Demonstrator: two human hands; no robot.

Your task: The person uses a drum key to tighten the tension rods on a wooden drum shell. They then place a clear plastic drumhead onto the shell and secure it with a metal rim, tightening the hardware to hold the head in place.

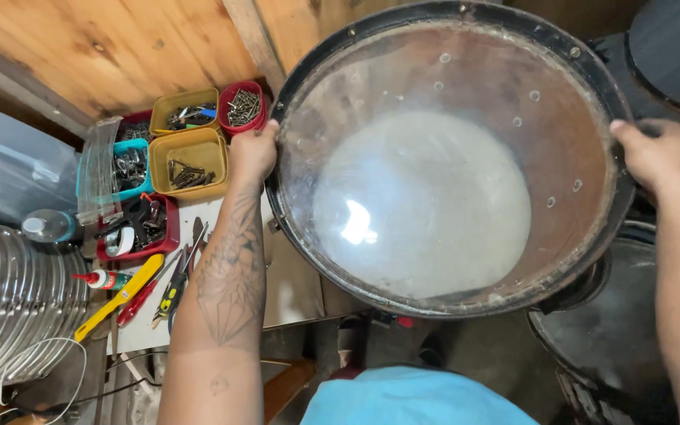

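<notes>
Both hands held a large round drum (450,157) up in front of the person, its clear skin facing the camera and its brown shell, dotted with small holes, visible through it. The left hand (253,149) was closed over the black rim on the left side, fingers curled behind the edge; the right hand (659,157) gripped the opposite rim, thumb on top. The drum hung in the air, partly above the white desk (293,283) and partly above the floor, touching neither as far as could be seen. The main risk looked like a slip: the hold was only at two narrow points on a wide, probably awkward body, so a tilt could have twisted it out of one hand. Its left edge sat just beside the open trays of screws (190,161), and the screwdrivers (171,287) lay below the left forearm; a swing that way could have knocked them over or scratched the thin skin.
</notes>
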